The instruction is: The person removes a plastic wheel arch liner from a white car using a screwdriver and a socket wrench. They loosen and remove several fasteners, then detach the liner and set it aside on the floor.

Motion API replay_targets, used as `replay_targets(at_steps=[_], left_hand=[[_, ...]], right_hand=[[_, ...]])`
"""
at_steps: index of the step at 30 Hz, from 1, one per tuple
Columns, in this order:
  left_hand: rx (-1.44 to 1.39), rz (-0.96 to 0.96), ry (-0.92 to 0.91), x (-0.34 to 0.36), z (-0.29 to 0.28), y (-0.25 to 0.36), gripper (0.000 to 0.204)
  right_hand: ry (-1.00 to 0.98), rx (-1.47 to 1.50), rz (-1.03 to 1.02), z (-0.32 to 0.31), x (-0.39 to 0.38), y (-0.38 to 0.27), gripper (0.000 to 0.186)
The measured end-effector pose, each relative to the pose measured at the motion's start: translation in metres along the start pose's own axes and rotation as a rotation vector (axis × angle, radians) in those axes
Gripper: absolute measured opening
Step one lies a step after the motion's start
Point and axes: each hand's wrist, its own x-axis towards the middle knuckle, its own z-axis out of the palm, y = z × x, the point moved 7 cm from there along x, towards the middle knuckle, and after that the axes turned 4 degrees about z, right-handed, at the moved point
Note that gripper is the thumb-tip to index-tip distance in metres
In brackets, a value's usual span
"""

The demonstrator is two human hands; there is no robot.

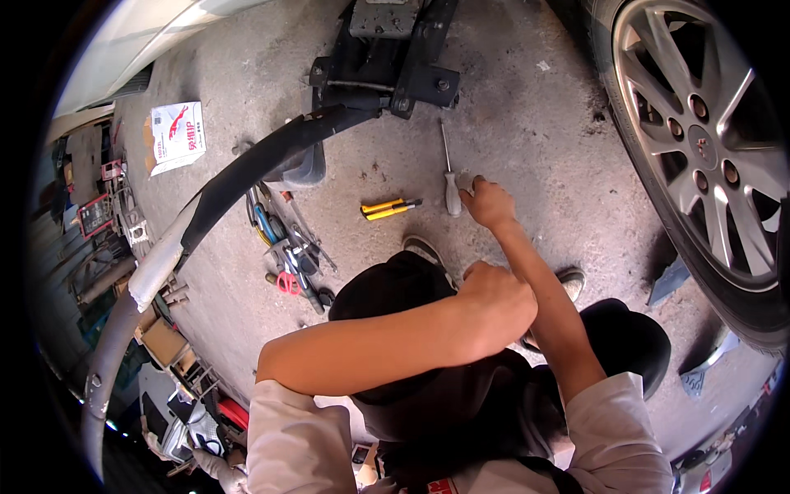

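My right hand reaches low over the floor with its fingers curled. Right beside it lies a screwdriver with a pale clear handle, its thin shaft pointing away from me; the fingertips come close to the handle. Whether anything small is inside that hand is hidden. My left hand is closed into a fist, back upward, above my knee, with the left forearm crossing in front of me. What it may hold is out of sight. A yellow-and-black utility knife rests on the concrete left of the screwdriver.
A black jack stands ahead, its long padded handle curving down the left. Pliers and other hand tools lie in a pile beneath it. A white printed box sits farther left. A car wheel rises on the right.
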Motion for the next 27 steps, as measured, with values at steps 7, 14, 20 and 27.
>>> replay_targets(at_steps=[7, 14, 20, 27], left_hand=[[-0.331, -0.234, -0.162, 0.025, 0.058, -0.012, 0.024], [-1.043, -0.297, 1.030, -0.021, 0.048, 0.008, 0.039], [-1.205, -0.812, 0.481, -0.055, 0.172, -0.013, 0.064], [-2.349, -0.048, 0.802, -0.141, -0.005, 0.183, 0.047]], right_hand=[[-0.213, 0.807, 0.427, 0.039, -0.099, 0.089, 0.039], [-0.278, 1.913, 0.500, 0.020, -0.238, 0.067, 0.066], [-0.081, 1.256, 0.146, -0.186, -0.347, -0.087, 0.065], [0.473, 0.274, -0.280, -0.223, -0.424, -0.082, 0.034]])
